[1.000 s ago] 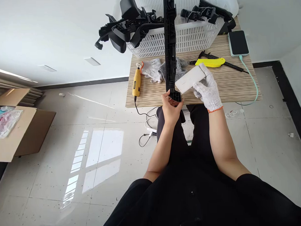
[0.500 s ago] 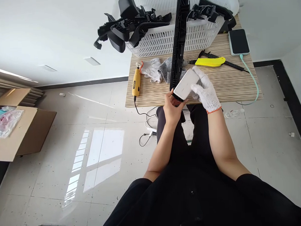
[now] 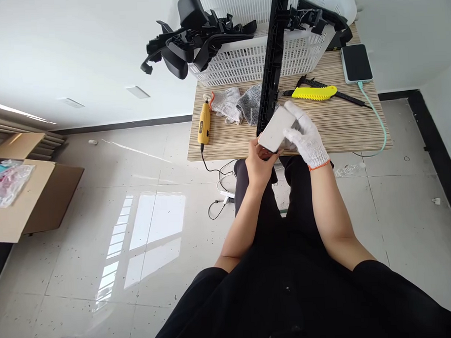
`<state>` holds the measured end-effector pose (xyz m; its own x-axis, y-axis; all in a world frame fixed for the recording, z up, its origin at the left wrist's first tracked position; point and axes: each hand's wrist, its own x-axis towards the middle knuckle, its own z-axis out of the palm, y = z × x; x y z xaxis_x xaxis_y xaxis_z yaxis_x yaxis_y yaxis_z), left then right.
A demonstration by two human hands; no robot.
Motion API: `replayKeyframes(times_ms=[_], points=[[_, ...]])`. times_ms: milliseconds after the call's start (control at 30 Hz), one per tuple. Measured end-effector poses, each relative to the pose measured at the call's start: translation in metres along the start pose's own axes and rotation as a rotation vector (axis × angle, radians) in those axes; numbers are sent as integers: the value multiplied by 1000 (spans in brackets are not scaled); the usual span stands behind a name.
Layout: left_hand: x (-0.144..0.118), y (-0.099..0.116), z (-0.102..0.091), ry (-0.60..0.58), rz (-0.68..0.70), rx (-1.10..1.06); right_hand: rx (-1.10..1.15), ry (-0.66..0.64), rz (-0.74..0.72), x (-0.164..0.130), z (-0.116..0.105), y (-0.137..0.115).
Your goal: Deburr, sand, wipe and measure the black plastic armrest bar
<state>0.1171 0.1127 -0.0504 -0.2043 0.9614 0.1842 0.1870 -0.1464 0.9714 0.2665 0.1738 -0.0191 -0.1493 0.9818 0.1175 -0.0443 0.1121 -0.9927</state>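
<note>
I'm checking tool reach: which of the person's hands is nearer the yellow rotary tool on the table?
Left. The bare left hand sits at the table edge, right of the yellow rotary tool. The gloved right hand is farther right, holding the white block.

The long black strip (image 3: pixel 271 64) runs off the top edge, its lower end apparently hidden behind the white block (image 3: pixel 276 129).

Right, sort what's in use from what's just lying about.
In use: long black plastic part, held by the left hand; white block, in the gloved right hand.
Lying about: yellow rotary tool, spare gloves, yellow utility knife, phone, white basket.
</note>
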Motion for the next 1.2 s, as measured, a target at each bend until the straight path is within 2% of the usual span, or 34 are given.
replayKeyframes(times_ms=[67, 200, 333, 467, 600, 733, 867, 1000, 1100, 1133, 1200], points=[[0, 0, 1, -16, -10, -9, 13, 58, -24, 0, 2, -1], [-1, 1, 0, 18, -46, 68, -32, 8, -56, 1, 2, -1], [-1, 1, -2, -45, -8, -8, 46, 139, -34, 2, -1, 3], [0, -1, -4, -74, 29, 6, 14, 38, 11, 2, -3, 5], [0, -2, -3, -87, 24, -31, 57, 199, -28, 3, 1, 3], [0, -4, -2, -74, -16, 51, -51, 117, -43, 2, 2, 1], [0, -3, -3, -89, -7, 27, -44, 183, -92, 1, 0, 2], [-1, 0, -3, -62, -32, 58, -78, 90, -95, 3, 0, 6], [-2, 0, -1, -53, -44, 8, -80, 192, -130, 5, 0, 9], [-2, 1, -1, -52, -43, 13, -86, 189, -138, 5, -1, 10], [-2, 2, -1, -40, -37, 93, -140, 79, -154, 6, -2, 12]])
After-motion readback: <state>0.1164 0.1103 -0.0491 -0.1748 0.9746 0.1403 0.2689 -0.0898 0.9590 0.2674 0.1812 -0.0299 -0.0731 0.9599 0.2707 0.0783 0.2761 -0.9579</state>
